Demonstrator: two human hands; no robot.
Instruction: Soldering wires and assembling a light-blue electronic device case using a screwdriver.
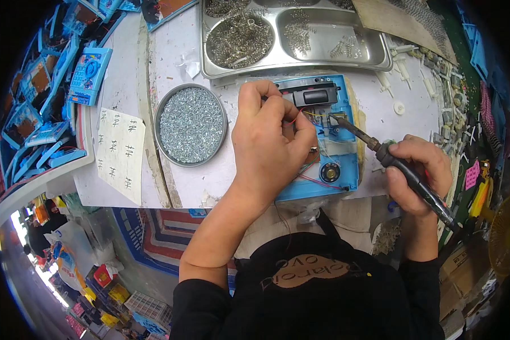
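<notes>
A blue plastic casing [345, 164] lies open in front of me, its inside showing a black battery compartment [315, 95], a round speaker [330, 172] and thin coloured wires. My left hand [269, 139] is over the casing's left part, fingers pinched on a thin wire near the battery compartment; the fingertips are partly hidden. My right hand [419, 175] grips the dark handle of a soldering iron [405, 173] from the right. The iron slants up to the left, and its tip is at the small parts and wires near the casing's middle.
Left of my hand stands a round dish [191, 126] full of small screws. A metal tray [297, 68] with springs in its compartments is behind the casing. A handwritten paper sheet [119, 153] lies at left, beside a bin heaped with blue casings [88, 76]. Small white and grey parts [430, 85] are scattered at right.
</notes>
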